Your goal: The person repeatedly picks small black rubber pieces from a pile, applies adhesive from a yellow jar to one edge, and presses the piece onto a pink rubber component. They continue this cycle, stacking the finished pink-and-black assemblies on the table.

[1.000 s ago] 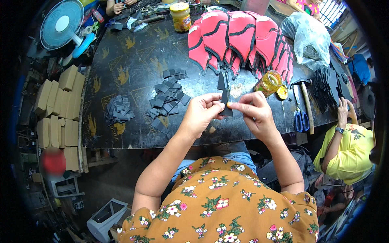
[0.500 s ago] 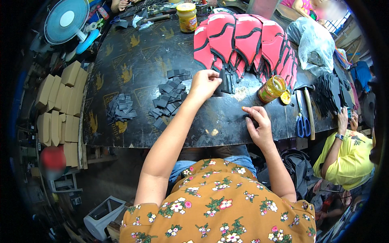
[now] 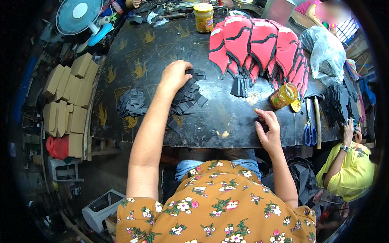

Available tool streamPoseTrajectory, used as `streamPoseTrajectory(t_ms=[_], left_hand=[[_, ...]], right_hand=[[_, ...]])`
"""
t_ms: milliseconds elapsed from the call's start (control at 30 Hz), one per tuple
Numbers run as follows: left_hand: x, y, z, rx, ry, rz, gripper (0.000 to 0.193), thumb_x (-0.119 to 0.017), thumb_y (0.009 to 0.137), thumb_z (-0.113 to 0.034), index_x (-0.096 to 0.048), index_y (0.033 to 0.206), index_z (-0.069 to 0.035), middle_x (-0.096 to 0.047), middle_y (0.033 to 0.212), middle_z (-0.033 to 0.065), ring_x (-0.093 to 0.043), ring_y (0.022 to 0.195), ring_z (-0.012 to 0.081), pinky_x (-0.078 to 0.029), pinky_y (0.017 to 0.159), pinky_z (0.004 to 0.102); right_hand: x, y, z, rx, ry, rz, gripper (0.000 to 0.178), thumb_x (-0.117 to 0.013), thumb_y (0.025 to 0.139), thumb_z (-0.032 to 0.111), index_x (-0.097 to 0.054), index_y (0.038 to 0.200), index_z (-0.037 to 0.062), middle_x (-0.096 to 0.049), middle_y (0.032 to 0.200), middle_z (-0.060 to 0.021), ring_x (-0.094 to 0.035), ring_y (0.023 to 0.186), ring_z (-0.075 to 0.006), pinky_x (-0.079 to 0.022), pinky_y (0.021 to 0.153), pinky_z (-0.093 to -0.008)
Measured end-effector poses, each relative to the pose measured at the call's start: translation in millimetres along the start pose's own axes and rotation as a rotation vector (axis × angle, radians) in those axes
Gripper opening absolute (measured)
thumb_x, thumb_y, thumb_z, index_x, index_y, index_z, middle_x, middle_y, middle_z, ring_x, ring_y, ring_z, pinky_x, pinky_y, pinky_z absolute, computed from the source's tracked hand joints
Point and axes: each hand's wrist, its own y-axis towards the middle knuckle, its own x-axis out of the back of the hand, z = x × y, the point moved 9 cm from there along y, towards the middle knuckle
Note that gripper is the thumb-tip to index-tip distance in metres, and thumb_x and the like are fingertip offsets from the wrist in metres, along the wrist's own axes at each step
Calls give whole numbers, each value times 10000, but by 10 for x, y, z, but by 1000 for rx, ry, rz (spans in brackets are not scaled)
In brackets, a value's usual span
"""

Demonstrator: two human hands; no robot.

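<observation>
My left hand [image 3: 175, 75] is at the upper edge of a loose pile of small black rectangular pieces [image 3: 188, 99]. Its fingers curl down over the pile, and whatever lies between the fingertips is hidden. My right hand [image 3: 269, 128] hovers near the table's front edge, thumb and fingers apart, with a yellowish smear on the index fingertip. Just beyond it a glass jar [image 3: 283, 96] of yellow glue-like paste leans, uncapped. A short row of black pieces [image 3: 240, 86] lies before several overlapping pink panels with black trim [image 3: 263, 42].
A second pile of black pieces [image 3: 131, 102] lies at the left. Blue-handled scissors [image 3: 310, 131], a hammer [image 3: 318, 121] and a yellow lid [image 3: 296, 105] lie at the right. A closed jar [image 3: 203, 20] stands at the back. A person in yellow [image 3: 348, 170] works at the right.
My left hand has moved left, from the short row of black pieces to the loose pile. My right hand stays near the jar. The whole view has shifted slightly.
</observation>
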Motion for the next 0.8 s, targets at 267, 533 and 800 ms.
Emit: streamPoseTrajectory(t_ms=[267, 533, 800], left_hand=[[1, 22, 114, -11, -138, 78, 290, -849, 895, -158, -826, 1161, -45, -768, 1084, 133, -764, 1007, 290, -599, 909, 405], [65, 8, 165, -28, -88, -91, 201, -774, 970, -191, -827, 1113, -60, -765, 1047, 133, -746, 989, 351, -591, 873, 443], [628, -298, 147, 143, -512, -625, 161, -724, 1045, -138, -779, 1128, -12, -769, 956, 66, -713, 797, 151, -562, 693, 335]], right_hand=[[1101, 348, 513, 162, -451, -285, 497, -948, 792, 265, -766, 1215, 78, -699, 1285, -146, -642, 1185, -346, -498, 1053, -458], [1175, 831, 403, 118, -856, -3, 548, -963, 677, 497, -875, 1102, 163, -620, 1514, -85, -509, 1426, -340, -430, 1101, -545], [1526, 671, 585, 276, -599, -408, 316, -976, 727, 240, -794, 952, 112, -699, 1355, -121, -610, 1243, -338, -463, 1072, -465]])
